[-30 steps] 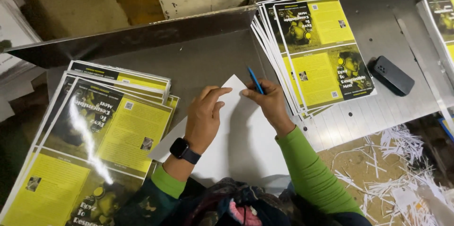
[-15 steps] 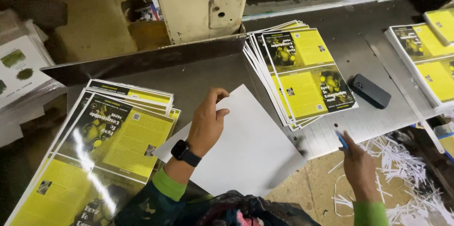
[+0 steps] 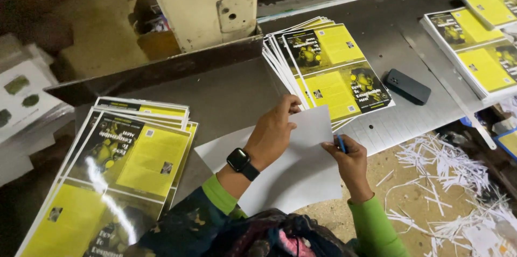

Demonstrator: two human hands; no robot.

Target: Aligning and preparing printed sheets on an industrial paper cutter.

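My left hand [image 3: 276, 132], with a black smartwatch [image 3: 243, 163] on the wrist, grips the far edge of a blank white sheet [image 3: 291, 171] and lifts it off the metal table [image 3: 231, 93]. My right hand [image 3: 349, 163] holds the sheet's right edge and keeps a blue pen [image 3: 341, 144] between its fingers. A fanned stack of yellow and black printed sheets [image 3: 328, 68] lies just beyond both hands. A second stack of the same prints [image 3: 116, 165] lies at the left.
A black phone [image 3: 408, 86] lies on the table right of the fanned stack. More yellow prints [image 3: 474, 52] lie at the far right. Shredded paper strips [image 3: 447, 181] cover the floor below the table edge. A cream machine column [image 3: 207, 4] stands behind.
My right hand came back from the lower right with the pen and took the white sheet's right edge. The left hand curled on the sheet's far edge and raised it.
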